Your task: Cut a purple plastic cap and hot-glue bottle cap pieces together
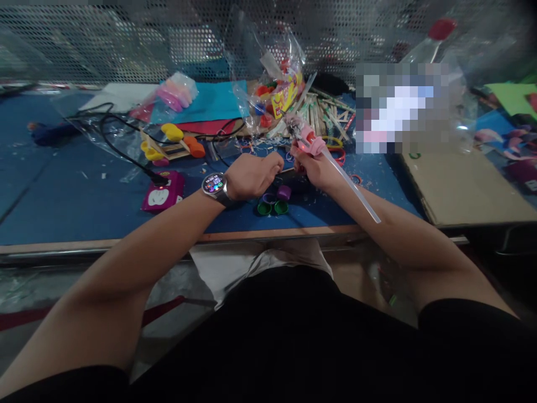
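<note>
My right hand is wrapped round a pink hot glue gun, with a long translucent glue stick jutting from its back over my forearm. The gun's nozzle points away from me. Close by on the left, my left hand is closed with its fingers curled; what it may hold is hidden. A dark, thin-edged object lies between the two hands, too unclear to name. Just below them, green bottle caps and purple bottle caps sit together on the blue tabletop.
Left stands a purple power socket box with a black cable. Beyond it is a craft-stick piece with yellow and orange caps. Craft sticks and a bag of caps lie behind; cardboard lies right.
</note>
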Tool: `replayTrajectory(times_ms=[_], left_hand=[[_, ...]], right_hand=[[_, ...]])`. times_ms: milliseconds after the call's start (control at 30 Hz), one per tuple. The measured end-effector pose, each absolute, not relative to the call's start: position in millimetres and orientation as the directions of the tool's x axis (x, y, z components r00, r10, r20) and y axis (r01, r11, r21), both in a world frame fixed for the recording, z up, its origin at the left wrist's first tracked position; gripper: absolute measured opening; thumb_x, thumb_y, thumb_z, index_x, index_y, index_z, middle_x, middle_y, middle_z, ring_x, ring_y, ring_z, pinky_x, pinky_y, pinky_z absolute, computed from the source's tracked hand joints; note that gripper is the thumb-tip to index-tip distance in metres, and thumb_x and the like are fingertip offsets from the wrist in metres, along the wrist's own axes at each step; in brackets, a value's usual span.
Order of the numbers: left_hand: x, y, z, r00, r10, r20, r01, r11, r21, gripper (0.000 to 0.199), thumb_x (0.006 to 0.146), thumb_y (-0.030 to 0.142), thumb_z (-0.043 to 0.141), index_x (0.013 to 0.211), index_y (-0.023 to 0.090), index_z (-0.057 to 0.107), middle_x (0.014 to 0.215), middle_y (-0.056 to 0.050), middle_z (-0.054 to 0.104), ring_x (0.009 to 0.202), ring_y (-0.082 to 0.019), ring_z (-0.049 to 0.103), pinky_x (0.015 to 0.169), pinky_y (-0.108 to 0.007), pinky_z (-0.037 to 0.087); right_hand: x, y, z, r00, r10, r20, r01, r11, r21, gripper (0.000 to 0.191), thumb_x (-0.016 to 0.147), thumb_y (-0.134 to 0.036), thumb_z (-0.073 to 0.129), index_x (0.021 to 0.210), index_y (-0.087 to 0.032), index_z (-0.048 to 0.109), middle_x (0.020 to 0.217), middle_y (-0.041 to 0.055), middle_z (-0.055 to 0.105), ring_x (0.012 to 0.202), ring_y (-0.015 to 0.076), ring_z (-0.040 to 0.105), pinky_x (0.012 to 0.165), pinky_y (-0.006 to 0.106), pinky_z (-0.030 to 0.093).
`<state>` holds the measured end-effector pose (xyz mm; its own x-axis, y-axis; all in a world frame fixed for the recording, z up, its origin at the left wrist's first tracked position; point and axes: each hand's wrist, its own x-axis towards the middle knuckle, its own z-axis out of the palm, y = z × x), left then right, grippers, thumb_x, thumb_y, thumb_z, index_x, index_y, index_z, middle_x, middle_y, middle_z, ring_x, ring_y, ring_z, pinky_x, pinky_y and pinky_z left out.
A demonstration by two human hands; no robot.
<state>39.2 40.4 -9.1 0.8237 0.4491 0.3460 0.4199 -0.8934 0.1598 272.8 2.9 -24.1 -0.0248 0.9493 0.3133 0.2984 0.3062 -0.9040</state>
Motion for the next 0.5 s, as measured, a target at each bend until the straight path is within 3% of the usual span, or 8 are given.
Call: replayTrajectory(times_ms=[167,333,500], left_hand=[[42.1,40.9,-14.5,0.818,0.451,0.358,0.401,-0.892,0.208,0.055,0.116,0.054,0.031,0.142,0.016,0.060,0.086,-0.008,0.078,0.065,-0.023,0.069,0.063,-0.035,0.036],[40.8,41.1,-14.4,0.849,0.413,0.328,0.319,-0.897,0.305,0.056,0.106,0.062,0.057,0.137,0.016,0.058,0.077,-0.002,0.073,0.067,-0.022,0.071,0.065,-0.033,0.043],[44.1,40.8,-14.1,0.836,0.466,0.289,0.405,-0.880,0.248,0.067,0.096,0.071,0.068,0.132,0.016,0.060,0.083,-0.006,0.076,0.074,-0.026,0.075,0.067,-0.035,0.042]], right_hand=[[270.6,3.1,-24.2,-0.005,0.954,0.300,0.267,0.290,-0.919,0.069,0.082,-0.097,0.070,0.094,-0.030,0.058,0.069,-0.0012,0.057,0.063,0.0213,0.055,0.063,0.041,0.050],[271.8,1.3,-24.2,-0.016,0.949,0.316,0.297,0.306,-0.904,0.066,0.087,-0.094,0.067,0.094,-0.029,0.059,0.071,-0.0005,0.058,0.066,0.0216,0.057,0.068,0.041,0.054],[269.4,-5.1,-20.4,-0.078,0.920,0.385,0.264,0.392,-0.881,0.069,0.082,-0.092,0.076,0.106,-0.029,0.061,0.095,0.0039,0.065,0.091,0.0260,0.066,0.088,0.045,0.062]])
